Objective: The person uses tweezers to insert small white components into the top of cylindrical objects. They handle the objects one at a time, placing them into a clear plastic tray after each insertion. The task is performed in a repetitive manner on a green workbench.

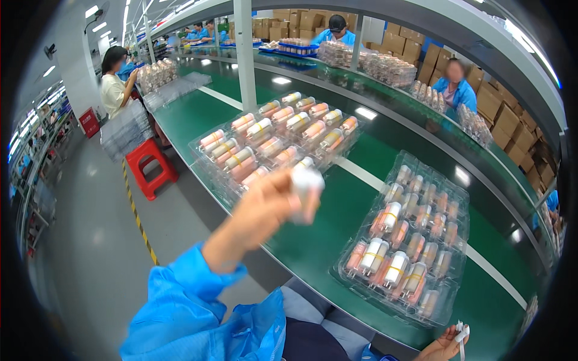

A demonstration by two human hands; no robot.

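A single head-worn fisheye view looks down and forward from the seated person's position, tilted so the green workbench [337, 234] runs diagonally from lower right toward upper left. The bench lies close below; far workers and stacked cartons [397, 43] beyond it curve along the rim.

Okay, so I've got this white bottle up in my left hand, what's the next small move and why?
Probably lower the white bottle in your left hand toward the nearer clear tray: it is raised above the green belt, blurred, and that tray seems only partly capped.
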